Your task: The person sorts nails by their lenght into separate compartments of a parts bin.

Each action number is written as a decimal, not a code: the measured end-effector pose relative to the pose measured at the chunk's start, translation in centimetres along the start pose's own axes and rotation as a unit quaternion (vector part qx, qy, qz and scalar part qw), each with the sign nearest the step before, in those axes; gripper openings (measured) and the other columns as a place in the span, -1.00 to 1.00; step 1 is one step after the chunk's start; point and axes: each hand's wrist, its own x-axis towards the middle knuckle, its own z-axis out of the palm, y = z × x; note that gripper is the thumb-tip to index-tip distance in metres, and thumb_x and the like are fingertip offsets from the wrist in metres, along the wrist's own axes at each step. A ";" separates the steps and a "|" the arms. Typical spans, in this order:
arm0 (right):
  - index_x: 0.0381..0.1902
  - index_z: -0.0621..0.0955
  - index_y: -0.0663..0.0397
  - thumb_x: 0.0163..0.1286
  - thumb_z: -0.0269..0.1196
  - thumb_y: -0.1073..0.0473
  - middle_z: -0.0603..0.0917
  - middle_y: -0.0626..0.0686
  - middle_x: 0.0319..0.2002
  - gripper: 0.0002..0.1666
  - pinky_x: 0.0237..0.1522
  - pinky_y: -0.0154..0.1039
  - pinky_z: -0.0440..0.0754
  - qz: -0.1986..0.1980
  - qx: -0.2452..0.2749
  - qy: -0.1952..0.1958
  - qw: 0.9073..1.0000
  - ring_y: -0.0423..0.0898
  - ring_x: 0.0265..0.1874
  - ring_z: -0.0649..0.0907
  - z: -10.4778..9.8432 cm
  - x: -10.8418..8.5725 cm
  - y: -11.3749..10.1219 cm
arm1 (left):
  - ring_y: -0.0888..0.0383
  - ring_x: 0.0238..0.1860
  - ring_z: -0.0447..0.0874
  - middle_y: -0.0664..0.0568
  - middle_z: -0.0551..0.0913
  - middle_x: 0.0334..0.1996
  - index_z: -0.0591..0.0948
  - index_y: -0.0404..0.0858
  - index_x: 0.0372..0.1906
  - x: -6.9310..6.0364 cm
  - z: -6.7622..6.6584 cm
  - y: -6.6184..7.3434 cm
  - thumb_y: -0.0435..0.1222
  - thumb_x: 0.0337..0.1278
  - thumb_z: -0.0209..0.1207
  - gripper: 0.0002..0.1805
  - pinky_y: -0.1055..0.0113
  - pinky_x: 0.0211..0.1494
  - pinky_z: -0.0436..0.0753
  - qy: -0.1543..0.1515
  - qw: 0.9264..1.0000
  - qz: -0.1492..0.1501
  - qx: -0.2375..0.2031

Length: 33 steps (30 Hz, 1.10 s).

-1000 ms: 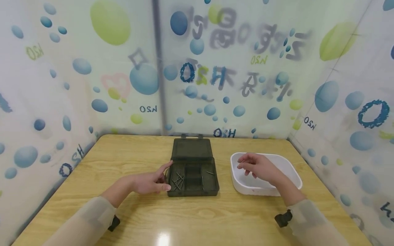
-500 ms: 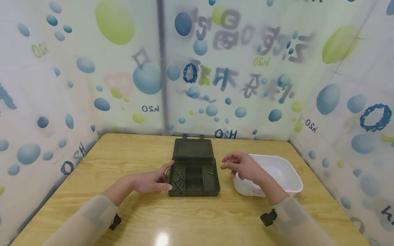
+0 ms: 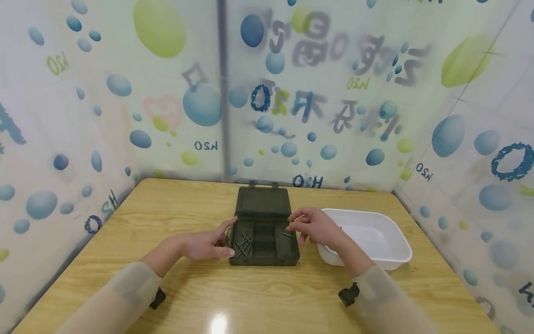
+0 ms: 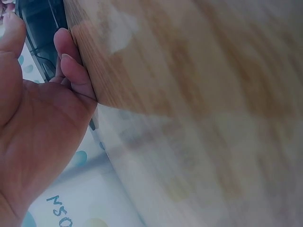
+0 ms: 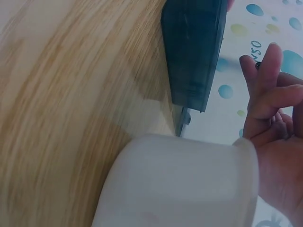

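Note:
A dark, see-through plastic storage box (image 3: 264,260) lies with its lid (image 3: 263,201) raised at the back. Several thin metal nails or screws (image 3: 243,245) lie in its left compartment, and a few more (image 3: 287,234) on the right. My left hand (image 3: 204,245) holds the box's left side, thumb at the front rim and index finger towards the back. Above the box's right edge, my right hand (image 3: 314,226) pinches a thin nail or screw between thumb and index finger; its dark round end (image 5: 258,65) shows in the right wrist view.
A white plastic tub (image 3: 375,232) stands right of the box, partly behind my right forearm. Both rest on a wooden table (image 3: 183,297). Patterned curtain-like walls (image 3: 267,157) close off the back and sides.
My right hand has moved left, from over the white tub to the box's right edge, carrying the pinched piece. My left hand stays on the box.

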 end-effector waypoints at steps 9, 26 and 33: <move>0.15 0.64 0.19 0.69 0.27 0.13 0.88 0.21 0.02 -0.74 -0.56 -0.21 0.56 -0.004 -0.021 -0.010 1.000 -0.02 -0.51 0.81 1.2 0.6 0.0 | 0.05 -0.17 0.64 -0.04 0.67 -0.09 -0.42 -0.10 0.82 0.0 0.1 0.1 0.04 0.67 0.21 0.16 0.13 0.02 0.59 -0.001 1.000 -0.004 -0.006; 0.09 0.70 0.06 0.62 0.36 0.09 0.81 0.19 -0.08 -0.77 -0.48 -0.12 0.70 0.010 -0.066 0.012 0.998 0.00 -0.47 0.77 1.1 0.3 -0.7 | 0.05 -0.19 0.63 -0.03 0.67 -0.11 -0.41 -0.09 0.82 -0.1 0.0 0.0 0.07 0.66 0.21 0.17 0.14 0.01 0.59 0.003 1.000 -0.004 -0.006; 0.08 0.73 0.15 0.62 0.35 0.07 0.82 0.26 -0.08 -0.73 -0.34 -0.09 0.73 -0.024 -0.064 0.041 0.997 -0.02 -0.47 0.73 -1.5 -0.8 0.0 | 0.05 -0.21 0.61 -0.04 0.66 -0.13 -0.43 -0.08 0.81 0.0 0.1 -0.1 0.05 0.67 0.20 0.16 0.14 -0.01 0.57 0.001 1.000 -0.004 -0.008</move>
